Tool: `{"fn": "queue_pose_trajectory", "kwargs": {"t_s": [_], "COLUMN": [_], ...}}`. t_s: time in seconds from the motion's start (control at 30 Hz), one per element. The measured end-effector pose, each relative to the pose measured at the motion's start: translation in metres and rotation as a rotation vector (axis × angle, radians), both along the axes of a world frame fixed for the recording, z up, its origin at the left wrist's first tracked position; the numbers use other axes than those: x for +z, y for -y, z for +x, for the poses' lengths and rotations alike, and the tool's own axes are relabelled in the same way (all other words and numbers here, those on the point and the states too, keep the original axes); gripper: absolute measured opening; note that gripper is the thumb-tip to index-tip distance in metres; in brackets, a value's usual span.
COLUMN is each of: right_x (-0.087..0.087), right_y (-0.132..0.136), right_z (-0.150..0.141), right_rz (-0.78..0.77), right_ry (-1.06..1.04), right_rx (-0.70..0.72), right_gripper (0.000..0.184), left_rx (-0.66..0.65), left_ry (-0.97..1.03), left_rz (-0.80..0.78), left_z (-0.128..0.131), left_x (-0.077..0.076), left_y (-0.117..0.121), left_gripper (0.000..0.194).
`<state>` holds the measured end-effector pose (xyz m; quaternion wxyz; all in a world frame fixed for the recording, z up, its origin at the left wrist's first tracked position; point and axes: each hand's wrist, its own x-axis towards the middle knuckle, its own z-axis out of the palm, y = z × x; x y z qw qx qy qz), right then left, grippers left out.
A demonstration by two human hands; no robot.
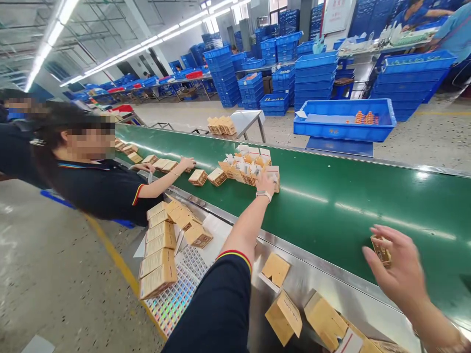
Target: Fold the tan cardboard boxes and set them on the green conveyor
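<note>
Green belt (331,181): carries clustered open cartons (241,164)
Left hand (265,183): touching the end carton (273,170) on the belt; grip unclear
Right hand (401,264): thumb parted, beside a small box (380,251) at the belt; hold unclear

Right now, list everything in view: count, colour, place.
Belt: one, green, across middle
Open boxes: several, tan and white, clustered on belt
Closed boxes: several, tan, left of cluster
Small box: one, tan, on belt, right
Stand: one, silver, boxes atop, beyond belt
Ledge boxes: several, tan, bottom
Table boxes: several, tan, lower left
Sheets: several, iridescent, lower left
Crates: many, blue, background
Lights: several, white, overhead
Co-workers: several, dark or blue shirts, left, background
Left hand: one, pale wristband, at cluster
Right hand: one, bare, at small box
</note>
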<state>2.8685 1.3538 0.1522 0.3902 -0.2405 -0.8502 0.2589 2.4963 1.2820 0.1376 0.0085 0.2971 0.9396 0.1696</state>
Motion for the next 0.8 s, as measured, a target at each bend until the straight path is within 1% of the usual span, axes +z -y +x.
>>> {"fn": "queue_pose_trajectory", "kwargs": {"t_s": [0.07,0.1,0.17,0.23,0.3,0.33,0.37,0.4,0.43,0.47,0.5,0.53,0.57,0.63,0.67,0.7,0.73,0.77,0.8], "right_x": [-0.015,-0.027,-0.056,-0.085,-0.109,-0.118,-0.126,-0.133,-0.14,-0.145,-0.148,-0.151,-0.152,-0.149,-0.145,-0.141,-0.136,-0.131,-0.127], "right_y": [-0.009,-0.014,-0.023,-0.028,-0.031,-0.031,-0.03,-0.029,-0.028,-0.027,-0.028,-0.029,-0.031,-0.039,-0.045,-0.052,-0.059,-0.066,-0.072], "right_z": [-0.045,-0.065,-0.098,-0.119,-0.128,-0.129,-0.127,-0.123,-0.118,-0.112,-0.105,-0.098,-0.091,-0.075,-0.068,-0.06,-0.052,-0.044,-0.037], "right_rz": [-0.034,-0.051,-0.058,-0.04,-0.017,-0.006,0.005,0.018,0.031,0.044,0.055,0.063,0.069,0.079,0.086,0.095,0.105,0.113,0.118], "right_ry": [0.095,0.157,0.268,0.323,0.308,0.281,0.25,0.22,0.199,0.187,0.186,0.189,0.195,0.203,0.206,0.213,0.225,0.243,0.265], "right_rx": [0.116,0.185,0.304,0.395,0.462,0.485,0.5,0.505,0.502,0.492,0.475,0.454,0.431,0.395,0.391,0.397,0.409,0.421,0.425], "right_gripper": [0.047,0.051,0.065,0.077,0.077,0.074,0.07,0.068,0.067,0.068,0.069,0.07,0.071,0.071,0.071,0.07,0.069,0.068,0.067], "left_rx": [-0.26,-0.378,-0.586,-0.799,-0.995,-1.062,-1.093,-1.085,-1.058,-1.032,-1.03,-1.063,-1.125,-1.269,-1.301,-1.283,-1.213,-1.105,-0.994], "left_ry": [-0.101,-0.116,-0.101,-0.063,-0.03,-0.021,-0.021,-0.026,-0.031,-0.034,-0.032,-0.025,-0.018,-0.008,-0.01,-0.013,-0.014,-0.005,0.021], "left_rz": [-0.025,-0.027,-0.021,0.018,0.121,0.188,0.259,0.322,0.358,0.361,0.331,0.275,0.204,0.081,0.056,0.06,0.091,0.131,0.156], "left_z": [0.016,0.028,0.052,0.072,0.08,0.079,0.075,0.07,0.063,0.058,0.053,0.05,0.049,0.05,0.053,0.056,0.06,0.065,0.073], "left_x": [-0.009,-0.014,-0.025,-0.034,-0.04,-0.043,-0.046,-0.049,-0.052,-0.054,-0.056,-0.055,-0.052,-0.037,-0.026,-0.013,0.0,0.011,0.018], "left_y": [0.009,0.013,0.018,0.022,0.027,0.031,0.035,0.041,0.047,0.054,0.059,0.063,0.065,0.06,0.053,0.044,0.034,0.023,0.013], "left_gripper": [0.013,0.012,0.012,0.018,0.023,0.026,0.033,0.043,0.055,0.062,0.066,0.066,0.065,0.063,0.06,0.056,0.051,0.046,0.042]}}
